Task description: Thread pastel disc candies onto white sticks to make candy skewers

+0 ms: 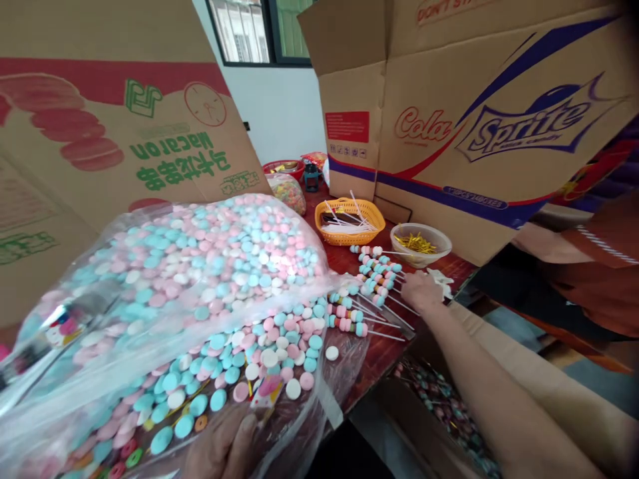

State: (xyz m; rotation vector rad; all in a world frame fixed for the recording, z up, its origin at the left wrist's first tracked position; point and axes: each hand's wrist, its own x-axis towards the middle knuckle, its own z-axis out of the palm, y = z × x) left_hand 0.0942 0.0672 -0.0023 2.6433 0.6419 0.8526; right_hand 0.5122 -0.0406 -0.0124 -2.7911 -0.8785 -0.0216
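A big clear plastic bag full of pink, blue and white round candies fills the left of the view. My left hand sits at the bottom edge, fingers curled against the underside of the bag. My right hand reaches out over the red table, its closed fingers resting on the sticks of several candy skewers laid in a row. What its fingertips grip is hidden.
An orange basket of white sticks and a bowl of gold twist ties stand behind the skewers. Large cardboard boxes wall in the table. A box of finished skewers sits low at the right.
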